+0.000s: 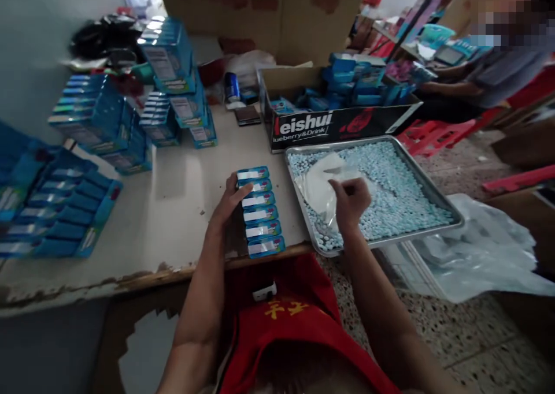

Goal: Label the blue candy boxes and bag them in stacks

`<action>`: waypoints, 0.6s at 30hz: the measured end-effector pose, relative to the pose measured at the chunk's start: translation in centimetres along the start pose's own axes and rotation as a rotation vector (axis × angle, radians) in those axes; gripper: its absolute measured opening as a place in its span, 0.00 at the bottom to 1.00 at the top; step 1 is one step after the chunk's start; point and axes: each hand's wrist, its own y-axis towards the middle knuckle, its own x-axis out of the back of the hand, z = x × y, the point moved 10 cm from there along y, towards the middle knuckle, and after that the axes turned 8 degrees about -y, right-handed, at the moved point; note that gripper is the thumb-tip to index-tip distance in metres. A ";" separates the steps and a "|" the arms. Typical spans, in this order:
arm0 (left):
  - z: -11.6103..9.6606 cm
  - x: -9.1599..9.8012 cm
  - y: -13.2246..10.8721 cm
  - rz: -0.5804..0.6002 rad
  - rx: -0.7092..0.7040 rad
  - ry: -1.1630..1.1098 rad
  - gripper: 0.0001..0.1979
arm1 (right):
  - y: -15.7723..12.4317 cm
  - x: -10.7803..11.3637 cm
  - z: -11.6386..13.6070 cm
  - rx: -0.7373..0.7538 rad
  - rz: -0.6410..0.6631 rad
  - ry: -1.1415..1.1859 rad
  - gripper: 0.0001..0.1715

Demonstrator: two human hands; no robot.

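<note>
My left hand (229, 201) is at the left side of a row of small blue boxes (262, 215) on the table. Its thumb lies over one of the far boxes and its fingers curl along their left ends. The boxes' narrow ends, with white strips, face up. My right hand (353, 200) is closed, thumb against curled fingers, above a metal tray (323, 249) of small pale-blue pieces (403, 180). From it a whitish, thin plastic piece like a scoop (319, 181) extends left over the pieces. The grip itself is partly hidden.
Stacks of blue boxes (93, 114) stand at the left and back of the table (182, 209). Behind the tray, a black printed carton (347, 122) holds more blue boxes. Clear plastic sheeting (485, 249) hangs right of the tray. Another person (503, 76) sits at the far right.
</note>
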 end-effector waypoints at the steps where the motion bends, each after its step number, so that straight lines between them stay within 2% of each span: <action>1: -0.2 -0.4 0.0 0.033 0.013 0.007 0.27 | -0.3 -0.7 0.4 0.003 0.047 -0.009 0.23; 3: -0.4 -1.3 0.5 0.069 0.054 0.013 0.27 | -0.9 -2.5 0.8 -0.043 0.189 0.043 0.22; 5: -0.3 -1.7 1.7 0.034 0.094 -0.007 0.28 | -1.2 -3.8 0.7 -0.129 0.303 0.163 0.22; 7: 0.1 -2.0 3.1 -0.004 0.140 -0.039 0.28 | -1.1 -4.3 0.1 -0.227 0.347 0.309 0.21; 9: 0.9 -2.4 3.9 0.009 0.210 -0.065 0.25 | -1.1 -4.2 -0.9 -0.328 0.356 0.450 0.20; 11: 1.7 -2.4 3.7 0.030 0.280 -0.084 0.23 | -1.2 -4.2 -1.7 -0.422 0.382 0.569 0.20; 13: 1.9 -1.7 2.5 0.019 0.312 -0.108 0.23 | -1.5 -4.2 -1.8 -0.478 0.425 0.647 0.21; 15: 1.3 -1.0 0.5 0.019 0.287 -0.127 0.23 | -1.5 -4.3 -0.3 -0.429 0.478 0.668 0.19; 18: -0.1 -0.9 -3.9 0.097 0.223 -0.107 0.21 | -1.2 -3.9 4.6 -0.145 0.474 0.586 0.11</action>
